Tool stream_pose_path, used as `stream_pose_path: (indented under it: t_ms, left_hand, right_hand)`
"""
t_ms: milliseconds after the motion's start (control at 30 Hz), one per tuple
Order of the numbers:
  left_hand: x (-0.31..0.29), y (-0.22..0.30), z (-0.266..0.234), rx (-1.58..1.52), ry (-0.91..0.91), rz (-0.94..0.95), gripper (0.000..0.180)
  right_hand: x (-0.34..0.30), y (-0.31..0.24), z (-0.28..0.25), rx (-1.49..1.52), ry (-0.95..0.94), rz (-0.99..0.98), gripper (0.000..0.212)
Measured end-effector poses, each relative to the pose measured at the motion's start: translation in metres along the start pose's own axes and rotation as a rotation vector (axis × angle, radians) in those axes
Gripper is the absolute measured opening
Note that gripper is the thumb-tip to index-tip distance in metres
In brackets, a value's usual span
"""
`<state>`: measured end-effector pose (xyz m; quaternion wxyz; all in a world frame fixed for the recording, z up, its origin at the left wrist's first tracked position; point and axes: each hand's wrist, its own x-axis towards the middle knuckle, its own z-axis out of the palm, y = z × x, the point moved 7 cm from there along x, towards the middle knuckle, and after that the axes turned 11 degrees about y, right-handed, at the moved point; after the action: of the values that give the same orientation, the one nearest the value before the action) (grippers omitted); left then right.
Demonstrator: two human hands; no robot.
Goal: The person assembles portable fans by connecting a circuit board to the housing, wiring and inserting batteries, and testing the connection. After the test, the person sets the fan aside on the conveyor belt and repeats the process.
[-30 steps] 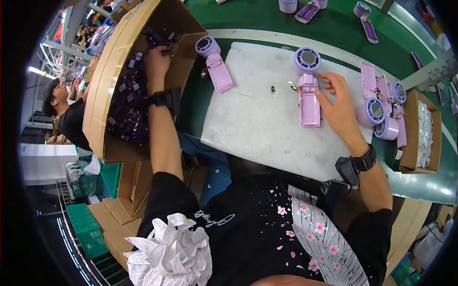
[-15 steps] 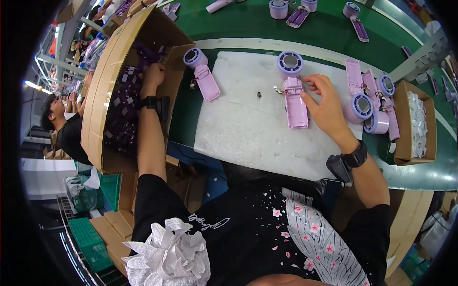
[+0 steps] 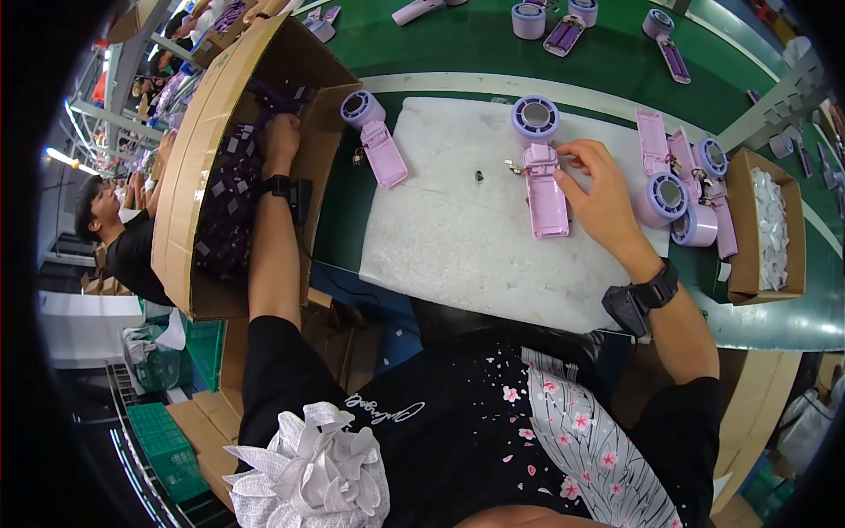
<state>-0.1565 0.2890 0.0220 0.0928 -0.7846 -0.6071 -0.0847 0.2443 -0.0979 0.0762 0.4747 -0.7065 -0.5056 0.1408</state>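
Note:
My left hand [image 3: 282,139] reaches into a tall cardboard box [image 3: 180,202] at the left, among a heap of small dark purple parts [image 3: 231,189]. Its fingertips are hidden there. On a white foam sheet [image 3: 431,238] lies a lilac handheld fan [image 3: 547,202], its pink handle opened up and short wires with a small connector sticking out at the left. My right hand [image 3: 598,180] rests at the fan's right side, fingers apart and bent. Its thumb tip meets the handle's edge. A small dark piece [image 3: 479,176] sits on the foam left of the fan.
Another opened fan [image 3: 383,154] lies at the foam's left edge. Several fans and handle shells [image 3: 673,198] are grouped at the right, beside a carton [image 3: 744,282] of small white packets. More fans [image 3: 563,35] lie on the green belt [image 3: 466,53] beyond. Another person [image 3: 132,242] is at far left.
My left hand has shifted slightly lower and its fingers sit deeper among the purple parts. Fans on the green belt have moved a little to the right. My right hand stays put.

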Motion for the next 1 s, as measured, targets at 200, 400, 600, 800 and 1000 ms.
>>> stream_pose_path:
  t_ms: [200, 400, 600, 800, 1000]
  left_hand:
    - [-0.002, -0.003, -0.083, -0.66, 0.623, -0.139, 0.017]
    - [-0.056, 0.104, -0.142, -1.311, 0.587, -0.007, 0.017]
    - [-0.123, 0.241, -0.205, -1.76, 0.18, 0.288, 0.012]
    - [-0.173, 0.338, -0.185, -1.85, -0.309, 0.353, 0.021]
    - [-0.169, 0.347, -0.141, -0.989, -0.052, 0.535, 0.037]
  right_hand:
    - [0.002, 0.003, -0.002, 0.002, 0.0, 0.013, 0.029]
    - [0.004, 0.004, -0.012, 0.012, 0.107, -0.02, 0.039]
    - [0.005, -0.029, -0.029, 0.054, 0.271, -0.409, 0.053]
    - [0.002, -0.025, -0.022, 0.154, 0.174, -0.326, 0.042]
    - [0.014, 0.013, -0.032, 0.139, 0.284, 0.077, 0.024]
